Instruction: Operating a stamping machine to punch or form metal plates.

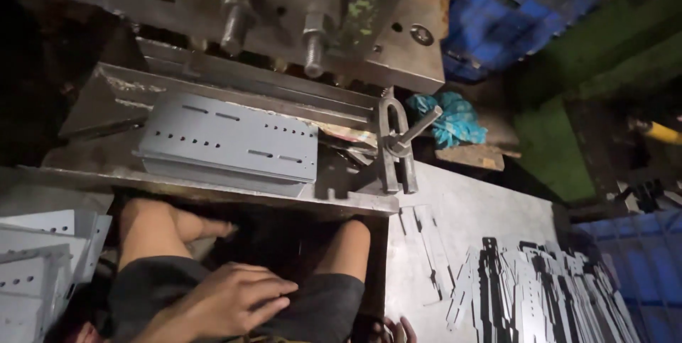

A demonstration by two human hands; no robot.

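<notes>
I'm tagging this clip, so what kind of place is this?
Probably a small metal-stamping workshop: a heavy press, a punched sheet-metal panel on its bed, and flat stamped strips spread on the steel table.

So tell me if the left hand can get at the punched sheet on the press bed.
Probably yes. The left hand rests open on the lap, holding nothing, and the punched sheet lies just past the bed's front edge with nothing between them.

The person wears dark grey shorts (327, 300); knees, forearm and hands (234, 300) bare
</notes>
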